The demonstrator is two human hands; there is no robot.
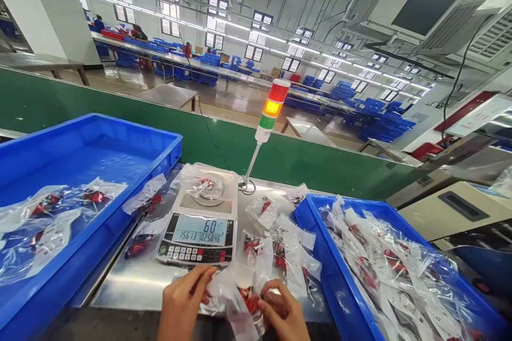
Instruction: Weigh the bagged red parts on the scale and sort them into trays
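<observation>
In front of the scale, a clear plastic bag (236,303) with red and black parts in it lies between my hands. My left hand (184,301) has its fingers pinched on the bag's left end. My right hand (283,310) is closed on the side by the red parts. A digital scale (162,248) showing 60 stands just beyond, with another bag (206,184) on its pan. More filled bags (280,256) lie to the right of the scale, and a few (140,245) sit at its left. What exactly the red parts are, I cannot make out.
A large blue tray (160,152) with several bags stands at the left. At the right, another blue tray (336,282) is heaped with bags. A signal tower (272,109) with its amber lamp lit rises behind the scale, before a green partition (216,144). People work far behind.
</observation>
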